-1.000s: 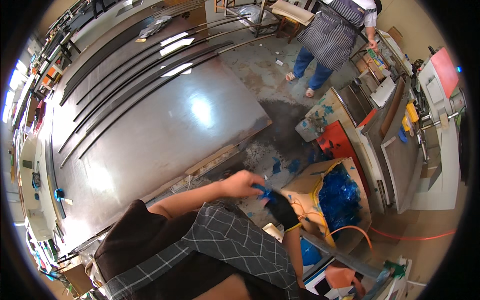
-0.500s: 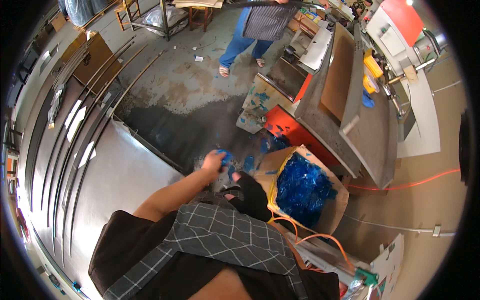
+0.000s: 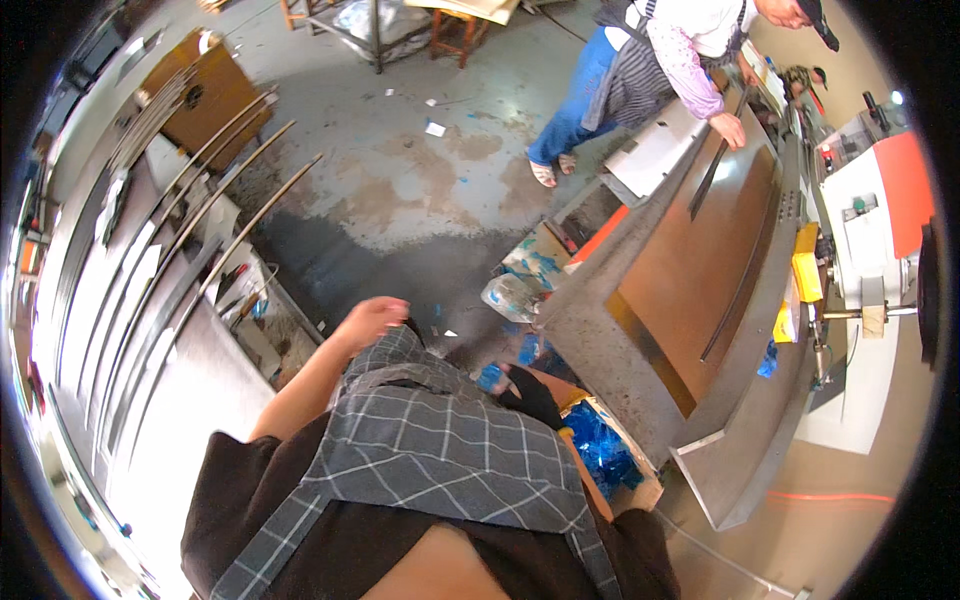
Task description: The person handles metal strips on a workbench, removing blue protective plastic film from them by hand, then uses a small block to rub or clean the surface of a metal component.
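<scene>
My left hand (image 3: 376, 320) is bare and raised in front of the checked apron (image 3: 440, 430). Its fingers look loosely stretched, with nothing visible in them. On my right hand (image 3: 530, 393) is a black fingerless glove. A crumpled piece of blue plastic film (image 3: 490, 377) shows at its bare fingertips, apparently gripped there. Right beside that hand stands a cardboard box (image 3: 648, 492) holding a heap of blue film (image 3: 603, 447), partly hidden by my arm.
To the left, long thin metal strips (image 3: 245, 220) lie over a shiny metal table (image 3: 200, 390). A large machine bed bearing a brown sheet (image 3: 690, 290) is on the right. A co-worker (image 3: 690, 60) stands at its far end, holding a dark strip (image 3: 708, 180). Blue scraps (image 3: 529, 348) litter the floor.
The view has swung, bringing the machine bed and co-worker further in. My left hand, which held blue film, has moved left without it. Blue film now shows at my right hand, lower by the box.
</scene>
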Motion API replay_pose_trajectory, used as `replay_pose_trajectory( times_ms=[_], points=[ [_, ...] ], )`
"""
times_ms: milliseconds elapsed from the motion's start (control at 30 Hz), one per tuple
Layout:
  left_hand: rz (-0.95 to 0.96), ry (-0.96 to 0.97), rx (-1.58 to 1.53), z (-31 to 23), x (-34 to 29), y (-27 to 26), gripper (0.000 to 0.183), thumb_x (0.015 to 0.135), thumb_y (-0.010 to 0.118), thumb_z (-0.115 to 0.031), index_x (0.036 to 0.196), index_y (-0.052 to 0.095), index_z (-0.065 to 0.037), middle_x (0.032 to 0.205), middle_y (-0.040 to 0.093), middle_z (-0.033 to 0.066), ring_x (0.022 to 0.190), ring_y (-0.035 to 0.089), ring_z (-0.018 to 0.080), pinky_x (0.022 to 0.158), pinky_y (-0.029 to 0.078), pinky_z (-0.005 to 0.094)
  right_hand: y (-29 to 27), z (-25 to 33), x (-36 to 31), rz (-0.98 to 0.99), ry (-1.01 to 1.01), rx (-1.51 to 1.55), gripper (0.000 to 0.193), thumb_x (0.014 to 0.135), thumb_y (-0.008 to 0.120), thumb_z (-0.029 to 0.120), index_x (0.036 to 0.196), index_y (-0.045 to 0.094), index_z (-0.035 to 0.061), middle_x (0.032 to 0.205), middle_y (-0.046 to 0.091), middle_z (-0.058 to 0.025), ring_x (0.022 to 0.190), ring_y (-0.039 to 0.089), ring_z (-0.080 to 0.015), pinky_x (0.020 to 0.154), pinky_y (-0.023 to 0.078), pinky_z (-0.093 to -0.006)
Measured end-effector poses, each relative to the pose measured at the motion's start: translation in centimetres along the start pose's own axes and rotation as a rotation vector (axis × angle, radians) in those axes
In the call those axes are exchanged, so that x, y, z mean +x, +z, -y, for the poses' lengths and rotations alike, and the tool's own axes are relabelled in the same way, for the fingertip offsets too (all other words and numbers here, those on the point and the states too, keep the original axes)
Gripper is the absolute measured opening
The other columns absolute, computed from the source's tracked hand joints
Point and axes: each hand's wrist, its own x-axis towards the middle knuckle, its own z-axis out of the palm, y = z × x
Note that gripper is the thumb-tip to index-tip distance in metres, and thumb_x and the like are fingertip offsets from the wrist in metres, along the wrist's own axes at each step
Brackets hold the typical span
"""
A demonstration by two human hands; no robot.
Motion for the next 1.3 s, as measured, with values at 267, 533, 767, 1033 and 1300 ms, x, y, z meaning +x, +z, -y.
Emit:
replay_pose_trajectory(
  times_ms=[267,533,767,1033,1300],
  points=[
    [-0.35,-0.166,-0.124,-7.5,4.8,-11.5,0.033,0.094,0.059,-0.03,0.119,0.06,-0.009,0.102,0.067,-0.0006,0.088,0.059,0.0082,0.068,0.045,0.0235,-1.9,0.7,20.8,0.16,0.245,0.052,0.056,0.084,0.067,0.046,0.12,0.06,0.0038,0.113,0.065,-0.0182,0.104,0.064,-0.0325,0.088,0.049,-0.0386],
    [-0.149,0.032,-0.234,-23.0,17.2,-18.6,0.037,0.095,0.059,-0.028,0.122,0.058,-0.003,0.107,0.066,0.0046,0.096,0.062,0.0126,0.078,0.05,0.0275,-8.3,-0.8,45.7,0.451,0.275,-0.315,0.05,0.088,0.06,0.047,0.112,0.062,0.0037,0.103,0.068,-0.0137,0.099,0.064,-0.0287,0.089,0.048,-0.0371],
    [-0.405,0.254,-0.304,-31.4,32.8,-27.9,0.033,0.095,0.058,-0.026,0.119,0.058,-0.003,0.103,0.066,0.0023,0.094,0.059,0.0094,0.077,0.047,0.0248,-8.9,-4.5,69.8,0.643,0.235,-0.429,0.046,0.087,0.06,0.046,0.105,0.063,0.0036,0.1,0.067,-0.0168,0.098,0.064,-0.0328,0.086,0.049,-0.0406],
    [-0.736,0.175,-0.673,-34.3,37.1,-34.2,0.026,0.089,0.064,-0.021,0.104,0.065,0.0,0.09,0.066,0.0042,0.081,0.061,0.0096,0.073,0.049,0.0252,-12.3,-18.7,93.3,0.86,0.092,-0.474,0.042,0.087,0.061,0.044,0.097,0.064,0.0036,0.098,0.066,-0.0204,0.097,0.063,-0.0375,0.082,0.05,-0.0445],
    [-1.148,0.122,-0.921,-35.4,41.6,-53.1,0.021,0.091,0.061,-0.025,0.103,0.064,-0.009,0.094,0.067,0.001,0.086,0.061,0.01,0.071,0.047,0.0281,6.0,6.9,120.9,0.888,-0.165,-0.538,0.041,0.086,0.059,0.042,0.101,0.065,0.004,0.102,0.067,-0.0181,0.097,0.062,-0.0362,0.083,0.049,-0.0448]
  ],
)
